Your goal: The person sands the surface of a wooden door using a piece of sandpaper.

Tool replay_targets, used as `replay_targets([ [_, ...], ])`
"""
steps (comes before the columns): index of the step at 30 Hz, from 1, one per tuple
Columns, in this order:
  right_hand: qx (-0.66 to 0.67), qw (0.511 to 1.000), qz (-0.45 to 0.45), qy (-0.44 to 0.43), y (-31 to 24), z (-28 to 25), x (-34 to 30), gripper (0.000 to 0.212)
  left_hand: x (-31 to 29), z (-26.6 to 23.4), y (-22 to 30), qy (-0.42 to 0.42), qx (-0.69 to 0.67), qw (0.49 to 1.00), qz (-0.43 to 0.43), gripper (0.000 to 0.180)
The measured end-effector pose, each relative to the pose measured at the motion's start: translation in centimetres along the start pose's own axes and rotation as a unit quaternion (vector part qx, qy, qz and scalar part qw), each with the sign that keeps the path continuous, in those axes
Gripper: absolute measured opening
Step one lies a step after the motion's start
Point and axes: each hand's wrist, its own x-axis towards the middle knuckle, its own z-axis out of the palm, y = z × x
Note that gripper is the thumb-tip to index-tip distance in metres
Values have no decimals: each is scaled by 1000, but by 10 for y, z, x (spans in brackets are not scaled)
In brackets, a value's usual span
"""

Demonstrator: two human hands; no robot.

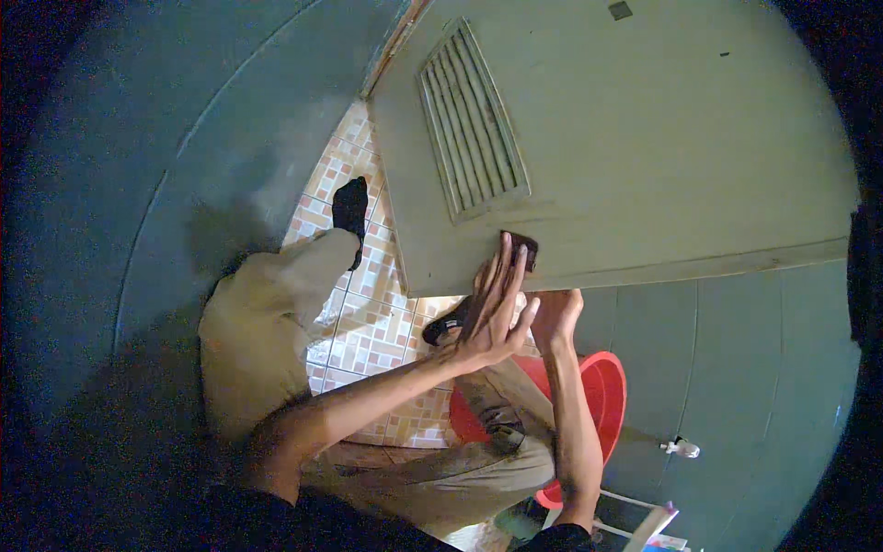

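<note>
A pale olive-green door [662,166] with a slatted vent [472,120] stands in front of me. My left hand [489,322] reaches up to it with long, nearly straight fingers. Under their tips a small dark reddish-brown scouring pad [528,250] lies against the door face, just below the vent. Faint dark smears mark the paint beside the pad. At the door's lower edge is my right hand [556,320], closed around that edge; its fingertips are hidden behind the door.
A red plastic tub [605,386] stands by my right forearm. A small white tap [682,448] sticks out of the grey-green wall [736,359]. Checkered tiles [372,317] cover the floor under my dark footwear [350,207]. A white rack [651,526] is at the lower right.
</note>
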Motion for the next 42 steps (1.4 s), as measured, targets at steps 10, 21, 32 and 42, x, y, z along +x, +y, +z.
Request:
replay_targets([
  [10, -2, 1000, 20, -7, -6, -1, -2, 56, -6, 14, -17, 31, -4, 989, -148, 75],
  [21, -23, 1000, 7, 17, -7, 17, -6, 54, -6, 7, -19, 23, 14, 992, -120, 73],
  [32, 6, 999, 14, -36, -9, 12, -3, 47, -1, 0, -11, 0, 46, 999, -27, 80],
  [42, -37, 999, 21, 20, -14, 21, -8, 48, -1, 2, -11, -4, 30, 998, -45, 74],
])
